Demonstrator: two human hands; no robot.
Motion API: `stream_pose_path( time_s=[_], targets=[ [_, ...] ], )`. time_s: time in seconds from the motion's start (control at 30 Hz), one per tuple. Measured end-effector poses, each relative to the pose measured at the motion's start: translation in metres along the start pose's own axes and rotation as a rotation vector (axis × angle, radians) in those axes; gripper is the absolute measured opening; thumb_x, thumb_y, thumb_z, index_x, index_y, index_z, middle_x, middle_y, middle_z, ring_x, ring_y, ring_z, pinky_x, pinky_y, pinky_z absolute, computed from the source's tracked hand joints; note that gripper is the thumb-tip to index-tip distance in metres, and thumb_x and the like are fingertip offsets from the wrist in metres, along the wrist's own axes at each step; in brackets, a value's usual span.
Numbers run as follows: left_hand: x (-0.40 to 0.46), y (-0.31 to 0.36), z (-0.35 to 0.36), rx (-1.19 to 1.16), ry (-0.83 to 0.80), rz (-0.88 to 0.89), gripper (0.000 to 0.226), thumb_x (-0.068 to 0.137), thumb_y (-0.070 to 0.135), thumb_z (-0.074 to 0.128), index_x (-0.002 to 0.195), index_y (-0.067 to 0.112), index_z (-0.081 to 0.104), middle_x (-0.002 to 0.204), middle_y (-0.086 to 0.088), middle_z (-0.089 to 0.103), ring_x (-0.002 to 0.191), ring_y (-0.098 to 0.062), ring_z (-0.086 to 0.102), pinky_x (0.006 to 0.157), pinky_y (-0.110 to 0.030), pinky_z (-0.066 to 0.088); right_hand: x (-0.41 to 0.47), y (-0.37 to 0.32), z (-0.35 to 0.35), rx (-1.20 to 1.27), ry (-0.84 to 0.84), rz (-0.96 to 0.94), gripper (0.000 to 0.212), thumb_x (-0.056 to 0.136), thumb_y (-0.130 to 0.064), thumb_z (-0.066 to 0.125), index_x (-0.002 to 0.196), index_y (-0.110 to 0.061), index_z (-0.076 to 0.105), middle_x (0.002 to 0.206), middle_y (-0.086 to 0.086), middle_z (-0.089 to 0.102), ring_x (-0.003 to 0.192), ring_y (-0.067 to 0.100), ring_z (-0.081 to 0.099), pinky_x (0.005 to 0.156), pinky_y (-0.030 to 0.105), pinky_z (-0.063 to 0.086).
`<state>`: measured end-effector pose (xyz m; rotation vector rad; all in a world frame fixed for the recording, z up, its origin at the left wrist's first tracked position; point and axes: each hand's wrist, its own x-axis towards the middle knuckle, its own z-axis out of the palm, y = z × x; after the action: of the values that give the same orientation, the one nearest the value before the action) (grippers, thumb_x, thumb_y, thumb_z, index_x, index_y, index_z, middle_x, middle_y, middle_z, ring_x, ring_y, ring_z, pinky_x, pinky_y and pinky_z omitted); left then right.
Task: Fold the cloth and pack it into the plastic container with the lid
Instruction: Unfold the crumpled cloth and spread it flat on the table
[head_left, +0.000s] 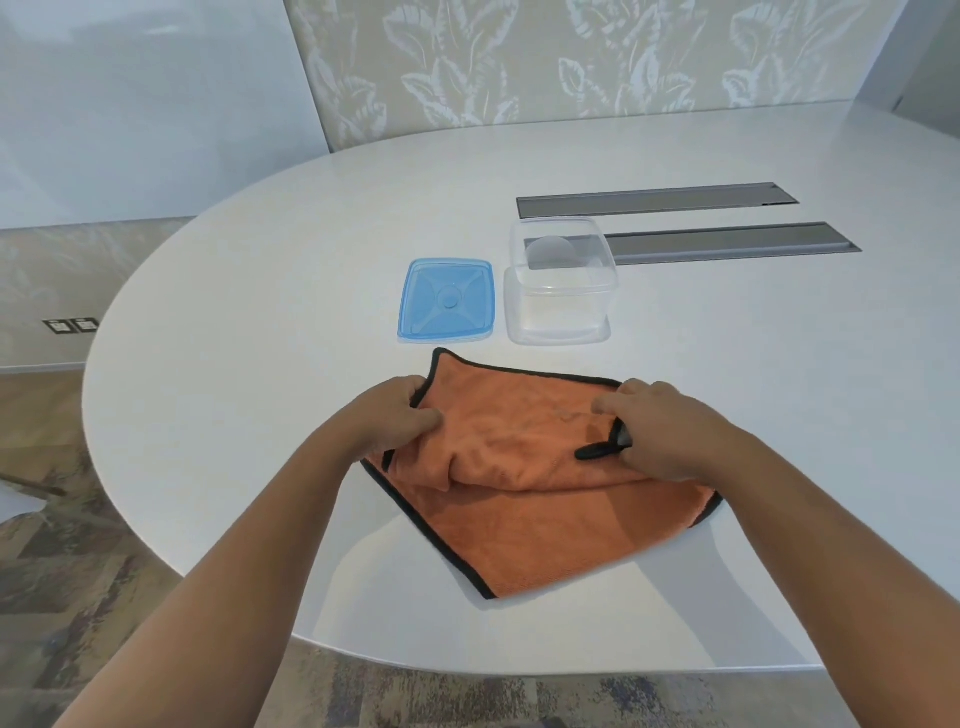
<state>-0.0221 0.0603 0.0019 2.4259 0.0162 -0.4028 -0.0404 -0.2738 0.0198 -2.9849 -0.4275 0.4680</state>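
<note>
An orange cloth (524, 499) with black trim lies partly doubled over on the white table (260, 322). My left hand (400, 415) pinches the cloth's left edge. My right hand (649, 426) grips the right edge near a black loop. Behind the cloth a clear plastic container (561, 288) stands open and empty. Its blue lid (445, 301) lies flat on the table just to the container's left.
Two grey recessed strips (654, 200) (727, 244) are set into the table behind the container. The table's rounded edge runs near me and to the left, with patterned floor (67, 571) beyond. A patterned wall stands at the back.
</note>
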Motion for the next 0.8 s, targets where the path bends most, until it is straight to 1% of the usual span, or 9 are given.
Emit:
stream_pose_path(
  time_s=[0.07, 0.17, 0.27, 0.33, 0.4, 0.53, 0.63, 0.73, 0.8],
  targets=[
    [0.0, -0.002, -0.003, 0.109, 0.025, -0.001, 0.016, 0.093, 0.04, 0.057, 0.102, 0.028, 0.062, 0.1, 0.006, 0.069, 0.095, -0.019, 0.066, 0.087, -0.042, 0.053, 0.003, 0.006, -0.003, 0.004, 0.015, 0.042, 0.043, 0.087, -0.016, 0.054, 0.126, -0.032, 0.052, 0.121, -0.002, 0.049, 0.106, 0.023, 0.046, 0.086, 0.044, 0.051],
    [0.001, -0.008, -0.006, 0.179, -0.016, -0.036, 0.024, 0.099, 0.04, 0.051, 0.107, 0.021, 0.062, 0.104, 0.003, 0.068, 0.097, -0.02, 0.064, 0.092, -0.044, 0.051, 0.009, 0.015, -0.004, 0.022, 0.056, 0.093, 0.026, 0.083, -0.014, 0.054, 0.106, -0.025, 0.057, 0.107, 0.001, 0.057, 0.089, 0.021, 0.054, 0.074, 0.038, 0.051],
    [0.0, -0.015, -0.002, 0.153, -0.082, -0.09, 0.025, 0.103, 0.039, 0.047, 0.104, 0.019, 0.062, 0.101, -0.001, 0.069, 0.096, -0.022, 0.065, 0.08, -0.038, 0.051, 0.016, 0.025, -0.003, 0.068, 0.149, 0.149, 0.023, 0.081, -0.013, 0.052, 0.096, -0.03, 0.057, 0.097, -0.001, 0.065, 0.079, 0.018, 0.057, 0.06, 0.033, 0.044],
    [-0.001, -0.018, 0.001, 0.132, -0.125, -0.134, 0.028, 0.103, 0.038, 0.045, 0.102, 0.018, 0.064, 0.098, -0.003, 0.07, 0.092, -0.022, 0.065, 0.071, -0.034, 0.048, 0.022, 0.03, -0.003, 0.079, 0.253, 0.173, 0.035, 0.081, -0.012, 0.051, 0.106, -0.034, 0.059, 0.1, -0.004, 0.067, 0.084, 0.023, 0.059, 0.065, 0.035, 0.049],
    [-0.001, -0.02, 0.004, 0.151, -0.124, -0.167, 0.031, 0.103, 0.039, 0.043, 0.105, 0.016, 0.064, 0.101, -0.004, 0.069, 0.092, -0.022, 0.064, 0.072, -0.034, 0.048, 0.028, 0.032, 0.0, 0.128, 0.421, 0.18, 0.042, 0.086, -0.011, 0.05, 0.12, -0.034, 0.057, 0.105, -0.001, 0.069, 0.089, 0.028, 0.062, 0.071, 0.039, 0.051],
    [0.001, -0.02, 0.008, 0.219, 0.055, -0.234, 0.037, 0.106, 0.037, 0.04, 0.122, 0.008, 0.056, 0.119, -0.011, 0.063, 0.096, -0.025, 0.057, 0.078, -0.036, 0.041, 0.035, 0.029, 0.008, 0.351, 0.813, 0.126, 0.054, 0.095, -0.007, 0.049, 0.147, -0.023, 0.044, 0.134, 0.007, 0.063, 0.113, 0.036, 0.06, 0.089, 0.048, 0.05],
    [0.002, -0.022, 0.012, 0.257, 0.164, -0.278, 0.034, 0.105, 0.032, 0.042, 0.122, 0.005, 0.053, 0.123, -0.015, 0.062, 0.095, -0.028, 0.053, 0.08, -0.036, 0.04, 0.034, 0.024, 0.02, 0.228, 0.971, 0.106, 0.064, 0.089, -0.004, 0.061, 0.149, -0.017, 0.043, 0.147, 0.012, 0.05, 0.122, 0.039, 0.051, 0.093, 0.054, 0.044],
    [-0.001, -0.021, 0.011, 0.387, 0.212, -0.359, 0.025, 0.098, 0.035, 0.045, 0.11, 0.013, 0.044, 0.103, -0.006, 0.059, 0.089, -0.028, 0.054, 0.075, -0.038, 0.041, 0.033, 0.015, 0.026, 0.102, 0.92, 0.121, 0.046, 0.087, -0.009, 0.061, 0.133, -0.016, 0.059, 0.124, 0.01, 0.061, 0.107, 0.039, 0.056, 0.086, 0.051, 0.042],
    [-0.005, -0.017, 0.009, 0.43, 0.296, -0.345, 0.024, 0.091, 0.031, 0.05, 0.105, 0.016, 0.038, 0.095, -0.002, 0.058, 0.083, -0.028, 0.055, 0.069, -0.038, 0.04, 0.033, 0.008, 0.027, 0.106, 0.686, 0.179, 0.028, 0.09, -0.024, 0.057, 0.115, -0.02, 0.068, 0.108, 0.003, 0.067, 0.098, 0.033, 0.062, 0.083, 0.045, 0.045]
  ],
)
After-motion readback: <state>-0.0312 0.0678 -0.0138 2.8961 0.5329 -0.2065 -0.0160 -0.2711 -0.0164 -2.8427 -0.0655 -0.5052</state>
